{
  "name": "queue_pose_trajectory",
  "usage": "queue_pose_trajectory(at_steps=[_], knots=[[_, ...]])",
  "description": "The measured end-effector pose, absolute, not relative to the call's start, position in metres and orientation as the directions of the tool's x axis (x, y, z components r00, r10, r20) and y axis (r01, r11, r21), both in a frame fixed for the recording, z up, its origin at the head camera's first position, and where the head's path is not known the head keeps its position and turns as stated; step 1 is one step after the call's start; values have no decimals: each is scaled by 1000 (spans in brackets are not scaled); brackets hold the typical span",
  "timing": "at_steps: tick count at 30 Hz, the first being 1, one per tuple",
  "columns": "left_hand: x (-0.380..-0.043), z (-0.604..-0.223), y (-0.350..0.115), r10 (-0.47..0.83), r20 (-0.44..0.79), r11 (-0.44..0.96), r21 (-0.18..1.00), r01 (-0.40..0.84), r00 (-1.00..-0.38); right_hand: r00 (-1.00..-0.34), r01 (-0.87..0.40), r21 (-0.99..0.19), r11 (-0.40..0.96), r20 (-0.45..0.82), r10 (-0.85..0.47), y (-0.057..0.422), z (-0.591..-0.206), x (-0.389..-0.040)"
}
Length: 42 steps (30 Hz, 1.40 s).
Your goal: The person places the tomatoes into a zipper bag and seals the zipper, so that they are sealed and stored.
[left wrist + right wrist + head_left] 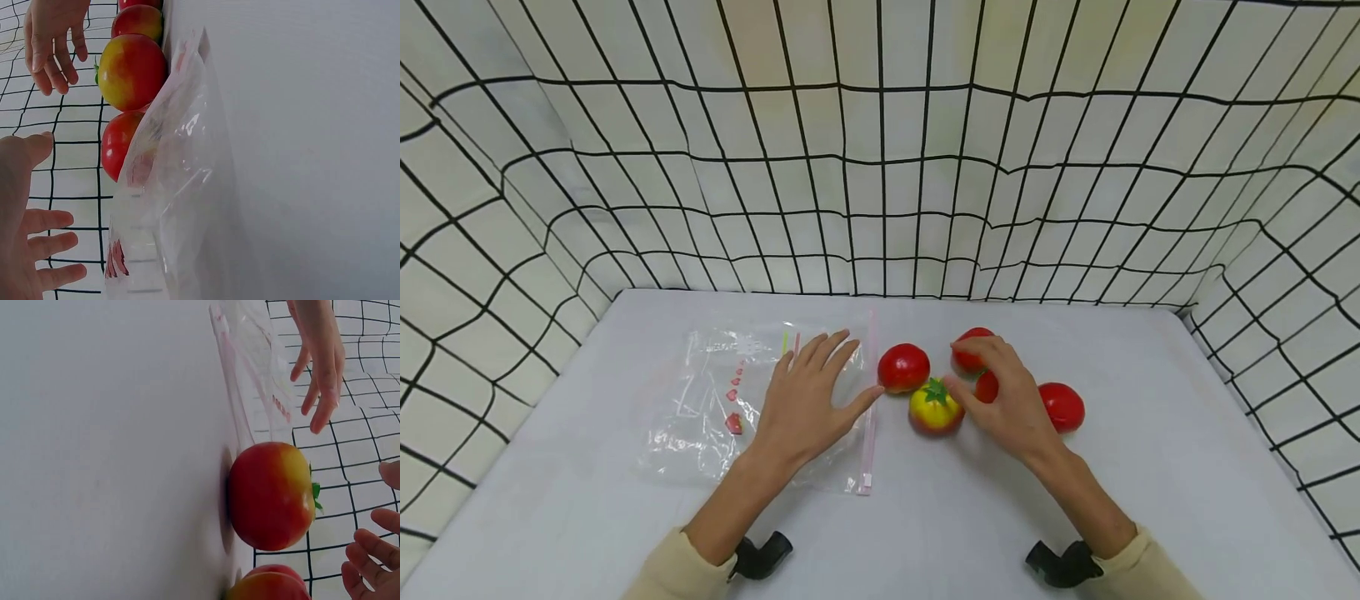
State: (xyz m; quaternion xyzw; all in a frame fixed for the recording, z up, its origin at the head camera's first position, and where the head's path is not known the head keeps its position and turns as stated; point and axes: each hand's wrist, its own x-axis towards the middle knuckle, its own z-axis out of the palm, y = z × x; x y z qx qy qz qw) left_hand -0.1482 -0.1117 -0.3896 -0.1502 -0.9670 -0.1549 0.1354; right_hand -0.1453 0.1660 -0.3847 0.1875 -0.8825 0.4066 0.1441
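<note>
My left hand [805, 404] hovers over a clear plastic zip bag [700, 433] that lies flat, printed with small red shapes; its fingers are spread and hold nothing. Beside the bag's pink-edged mouth is a red tomato [904, 367], near the left thumb. A yellow-and-red tomato [936, 410] with a green leafy top sits between the hands. My right hand [1011, 404] hangs over the group with fingers relaxed and apart from the tomato [270, 497] in the right wrist view. Around it are more red tomatoes [1063, 407], partly hidden by that hand.
A white-covered table [940, 533] carries everything. Black wire mesh [880, 183] with white sheeting behind it walls the back and both sides.
</note>
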Motion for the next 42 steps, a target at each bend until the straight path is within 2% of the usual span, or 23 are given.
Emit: queue_pose_trajectory(at_steps=[14,24,42], knots=[[-141,-392,-121,270,300,855,362,372,-915,-891,-454,-734,505,382,-246,152,-386,-137],[-137,-395,-128,307,279,847,355,395,-910,-896,-444,-768,461,373,-241,144,-388,-130],[-137,-403,-138,326,245,830,389,400,-913,-874,-472,-809,351,375,-310,127,-392,-121]])
